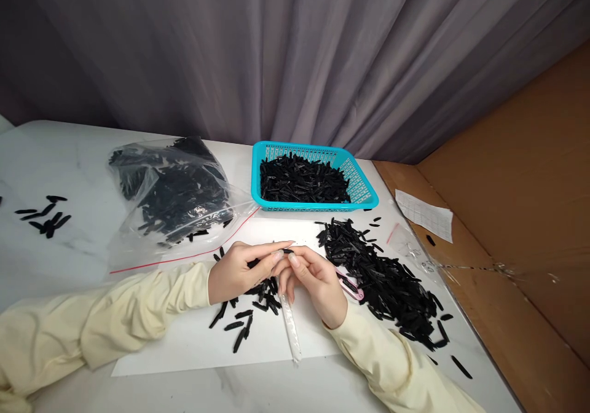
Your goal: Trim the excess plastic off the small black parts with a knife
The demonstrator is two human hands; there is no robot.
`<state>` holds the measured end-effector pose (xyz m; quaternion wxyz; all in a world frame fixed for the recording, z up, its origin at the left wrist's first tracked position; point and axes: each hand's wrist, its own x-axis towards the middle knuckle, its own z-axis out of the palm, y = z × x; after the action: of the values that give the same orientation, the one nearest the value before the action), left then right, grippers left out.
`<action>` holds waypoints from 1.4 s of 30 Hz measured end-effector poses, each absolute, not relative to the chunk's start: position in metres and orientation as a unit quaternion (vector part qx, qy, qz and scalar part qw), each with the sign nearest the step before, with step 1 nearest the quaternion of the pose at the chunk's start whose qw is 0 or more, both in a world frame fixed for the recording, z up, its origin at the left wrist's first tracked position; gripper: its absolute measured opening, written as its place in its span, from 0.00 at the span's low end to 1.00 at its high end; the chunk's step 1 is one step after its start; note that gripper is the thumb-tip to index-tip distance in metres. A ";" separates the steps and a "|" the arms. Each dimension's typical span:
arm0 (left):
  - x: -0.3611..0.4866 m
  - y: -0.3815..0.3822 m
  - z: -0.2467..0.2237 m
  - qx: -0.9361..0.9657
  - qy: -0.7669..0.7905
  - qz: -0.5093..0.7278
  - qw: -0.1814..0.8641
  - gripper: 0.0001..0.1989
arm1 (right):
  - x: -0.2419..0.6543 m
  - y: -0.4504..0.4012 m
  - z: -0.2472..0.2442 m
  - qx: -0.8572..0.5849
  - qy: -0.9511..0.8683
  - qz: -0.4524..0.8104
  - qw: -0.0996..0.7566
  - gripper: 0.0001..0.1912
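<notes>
My left hand and my right hand meet above a white sheet, their fingertips pinched on one small black elongated piece. Just below them, a narrow whitish strip lies on the sheet, its upper end hidden by my fingers. Several loose black pieces are scattered under and beside my left hand. To the right of my right hand spreads a large heap of the same pieces. A pink-edged object shows partly between that hand and the heap.
A blue plastic basket filled with black pieces stands at the back. Left of it lies a clear zip bag of such pieces. More pieces lie far left. A printed paper slip and small clear bag are at right.
</notes>
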<state>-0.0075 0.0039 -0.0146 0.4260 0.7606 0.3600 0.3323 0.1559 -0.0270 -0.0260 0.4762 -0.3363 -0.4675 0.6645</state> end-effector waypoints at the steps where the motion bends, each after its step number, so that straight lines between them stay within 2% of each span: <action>1: -0.007 0.004 -0.014 0.760 0.358 0.334 0.427 0.21 | 0.156 -0.028 -0.027 -0.341 -0.478 0.655 0.476 0.11; 6: -0.006 0.004 -0.012 0.752 0.347 0.350 0.438 0.19 | 0.156 -0.031 -0.031 -0.391 -0.542 0.577 0.469 0.11; 12: -0.007 0.005 -0.009 0.730 0.379 0.308 0.477 0.21 | 0.158 -0.035 -0.033 -0.413 -0.600 0.506 0.461 0.10; 21: -0.005 0.005 -0.009 0.731 0.357 0.315 0.489 0.20 | 0.159 -0.037 -0.032 -0.413 -0.612 0.488 0.465 0.10; 28: -0.006 0.005 -0.015 0.745 0.372 0.297 0.467 0.20 | 0.153 -0.036 -0.029 -0.413 -0.565 0.531 0.478 0.10; 36: -0.005 0.006 -0.013 0.736 0.372 0.262 0.501 0.21 | 0.150 -0.036 -0.027 -0.421 -0.530 0.531 0.510 0.08; 39: -0.005 0.008 -0.009 0.733 0.370 0.254 0.511 0.18 | 0.152 -0.036 -0.026 -0.431 -0.533 0.507 0.524 0.07; 42: -0.004 0.009 -0.007 0.738 0.359 0.255 0.511 0.22 | 0.154 -0.036 -0.025 -0.460 -0.549 0.458 0.527 0.05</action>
<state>-0.0039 0.0088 -0.0067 0.5109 0.7384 0.3591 0.2546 0.1541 -0.0363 -0.0253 0.5272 -0.4599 -0.5489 0.4575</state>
